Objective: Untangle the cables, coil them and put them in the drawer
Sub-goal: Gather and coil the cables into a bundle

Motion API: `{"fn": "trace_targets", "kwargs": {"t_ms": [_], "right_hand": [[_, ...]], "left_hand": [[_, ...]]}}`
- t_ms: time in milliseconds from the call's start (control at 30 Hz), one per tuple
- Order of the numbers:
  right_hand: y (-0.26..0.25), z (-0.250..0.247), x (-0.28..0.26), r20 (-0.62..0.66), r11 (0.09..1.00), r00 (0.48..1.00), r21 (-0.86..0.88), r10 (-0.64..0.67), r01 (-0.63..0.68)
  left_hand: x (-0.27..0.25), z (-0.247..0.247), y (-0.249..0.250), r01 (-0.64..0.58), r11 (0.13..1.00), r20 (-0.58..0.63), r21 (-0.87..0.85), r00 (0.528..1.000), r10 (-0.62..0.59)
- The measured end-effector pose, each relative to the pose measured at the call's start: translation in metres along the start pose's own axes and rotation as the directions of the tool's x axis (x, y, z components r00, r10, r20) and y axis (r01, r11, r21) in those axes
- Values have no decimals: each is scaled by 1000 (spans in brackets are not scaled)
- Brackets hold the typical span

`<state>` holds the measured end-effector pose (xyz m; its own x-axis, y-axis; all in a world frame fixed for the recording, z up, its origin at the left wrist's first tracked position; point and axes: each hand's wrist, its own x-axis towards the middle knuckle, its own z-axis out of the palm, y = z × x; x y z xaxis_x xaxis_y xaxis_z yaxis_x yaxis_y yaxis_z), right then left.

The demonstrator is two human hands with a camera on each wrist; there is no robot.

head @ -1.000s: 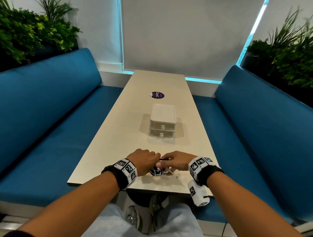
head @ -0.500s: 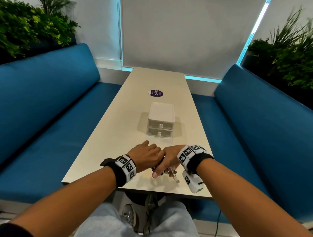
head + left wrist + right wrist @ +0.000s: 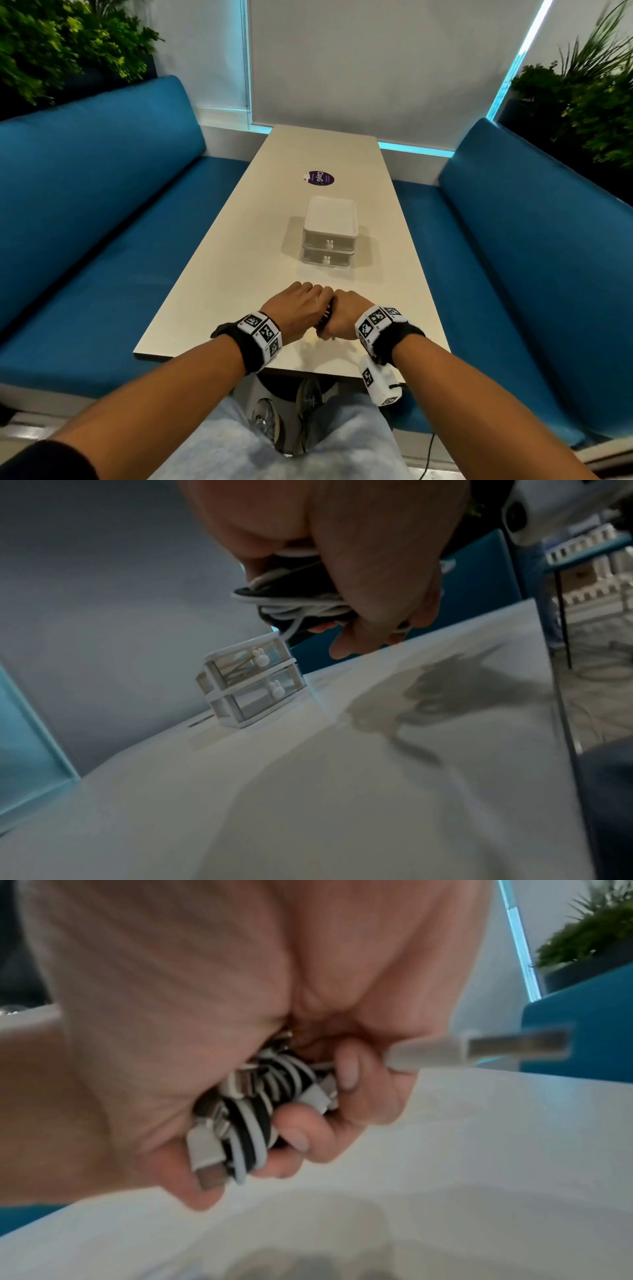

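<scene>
A tangled bundle of black and white cables (image 3: 325, 317) is held between both my hands just above the near end of the table (image 3: 239, 274). My left hand (image 3: 298, 308) curls round the bundle (image 3: 298, 599) from the left. My right hand (image 3: 346, 318) grips the cables (image 3: 260, 1112) from the right, fingers wrapped round them. A white USB plug (image 3: 479, 1045) sticks out past the right hand's fingers, and other plugs (image 3: 205, 1161) poke from the bundle. The small white two-drawer unit (image 3: 330, 236) stands beyond the hands, both drawers closed.
A purple round sticker (image 3: 320, 178) lies on the table behind the drawer unit. Blue benches (image 3: 102, 222) run along both sides, with plants (image 3: 589, 96) behind them. My knees and shoes (image 3: 308, 404) are under the near table edge.
Both hands have lifted off the table and closed tighter against each other round the bundle. The loose plug that dangled below them half a second ago no longer shows in the head view.
</scene>
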<state>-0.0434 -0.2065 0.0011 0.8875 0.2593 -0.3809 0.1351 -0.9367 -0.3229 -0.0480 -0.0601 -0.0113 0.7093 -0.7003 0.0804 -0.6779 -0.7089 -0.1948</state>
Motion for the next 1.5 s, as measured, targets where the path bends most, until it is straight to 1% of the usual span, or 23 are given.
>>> {"fn": "trace_targets", "kwargs": {"t_ms": [67, 100, 200, 333, 400, 467, 500, 533, 567, 667, 733, 833, 933, 1067, 1167, 1233, 1300, 1333, 1367, 1400, 1433, 1467, 1500], "right_hand": [[3, -1, -2, -96, 999, 995, -44, 20, -25], [4, -2, -3, -127, 997, 992, -74, 10, -19], [2, -8, -6, -190, 985, 981, -172, -46, 13], [1, -7, -9, -242, 968, 962, -240, -128, 69], [3, -7, -10, -255, 960, 952, -259, -170, 103], [5, -7, -11, -255, 959, 948, -255, -190, 124], [6, -6, -11, -253, 961, 948, -245, -193, 130], [7, -6, -11, -247, 966, 951, -222, -189, 134], [8, -5, -10, -236, 972, 954, -191, -184, 141], [8, -4, -9, -158, 985, 973, -51, -171, 165], [6, -7, -10, -47, 985, 986, 49, -161, 164], [0, -17, -10, 76, 970, 988, 213, -133, 114], [-1, -31, -6, 126, 982, 988, 179, -88, 64], [-1, -37, -2, 149, 998, 988, 60, -36, 27], [-3, -31, -4, 157, 997, 988, 80, -10, -3], [-5, -26, -7, 126, 999, 992, 34, 12, -16], [-8, -24, -10, 96, 1000, 995, -8, 6, -5], [-9, -23, -12, 91, 1000, 996, 25, -2, 0], [-9, -23, -12, 87, 994, 996, 105, -19, 10], [-9, -22, -12, 83, 972, 996, 233, -25, 5], [-10, -21, -12, 74, 930, 997, 368, -22, -7], [-12, -21, -12, 64, 890, 998, 456, -11, -20], [-14, -22, -12, 54, 861, 999, 508, -2, -26]], "left_hand": [[2, -5, -3, 72, 993, 24, -93, 997, -70], [4, -8, -4, 115, 987, 56, -115, 992, -109], [11, -18, -6, 234, 960, 213, -154, 956, -199], [19, -23, -9, 319, 910, 347, -265, 912, -219], [20, -22, -14, 367, 863, 408, -348, 888, -214], [19, -20, -18, 403, 795, 446, -454, 875, -189], [18, -19, -18, 406, 773, 445, -487, 877, -180], [17, -17, -18, 400, 772, 432, -493, 883, -182], [16, -17, -17, 392, 790, 414, -471, 889, -194], [12, -14, -16, 336, 883, 330, -327, 916, -227], [10, -13, -16, 268, 943, 275, -199, 939, -208], [9, -16, -19, 183, 982, 237, -46, 957, -167], [7, -19, -19, 121, 992, 224, 34, 967, -126], [3, -17, -13, 51, 997, 186, 56, 981, -60], [3, -21, -13, 72, 996, 130, 49, 988, -78], [1, -21, -12, 80, 995, 117, 57, 989, -86], [-2, -21, -9, 94, 994, 117, 58, 988, -100], [-3, -21, -9, 105, 993, 116, 59, 987, -112], [-3, -21, -9, 124, 990, 111, 61, 985, -130], [-1, -23, -10, 145, 988, 101, 61, 983, -151], [0, -24, -12, 163, 985, 93, 57, 981, -168], [2, -25, -14, 175, 983, 89, 52, 980, -179], [3, -25, -16, 182, 982, 88, 48, 979, -186]]}}
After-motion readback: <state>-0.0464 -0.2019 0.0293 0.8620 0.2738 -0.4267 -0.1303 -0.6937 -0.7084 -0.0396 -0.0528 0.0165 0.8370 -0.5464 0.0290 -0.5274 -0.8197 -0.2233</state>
